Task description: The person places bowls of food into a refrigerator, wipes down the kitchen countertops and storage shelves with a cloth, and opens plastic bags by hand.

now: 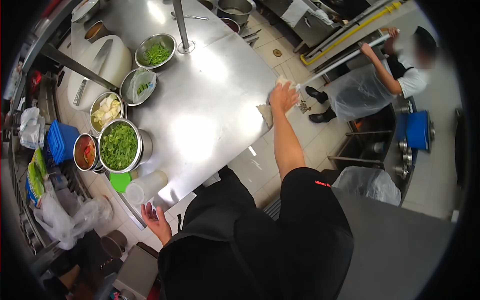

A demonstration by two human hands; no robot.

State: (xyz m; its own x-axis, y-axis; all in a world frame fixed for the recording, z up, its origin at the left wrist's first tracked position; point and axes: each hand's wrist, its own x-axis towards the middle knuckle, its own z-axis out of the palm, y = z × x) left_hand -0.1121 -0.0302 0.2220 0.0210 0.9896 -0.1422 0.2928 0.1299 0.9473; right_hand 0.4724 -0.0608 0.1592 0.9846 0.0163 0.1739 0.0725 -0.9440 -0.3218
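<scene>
Steel desk (pixel 200 120), 1: a broad metal stretch runs between the bowls and the right-hand corner.
Right hand (pixel 285 97), 1: palm down, fingers extended, pressing pale cloth (pixel 265 114) at that corner; cloth shows on 2 sides of the hand.
Left hand (pixel 156 224), 1: open, fingers parted, just beside the translucent plastic container (pixel 142 189) near the front edge.
Green lid (pixel 120 181), 1: beside that container.
Bowl of chopped greens (pixel 119 146), 1: near the left edge.
Knife (pixel 92 72), 1: on the round white board (pixel 111 62).
Co-worker (pixel 380 82), 1: beyond the right edge, 2 hands on a pole (pixel 340 62).
</scene>
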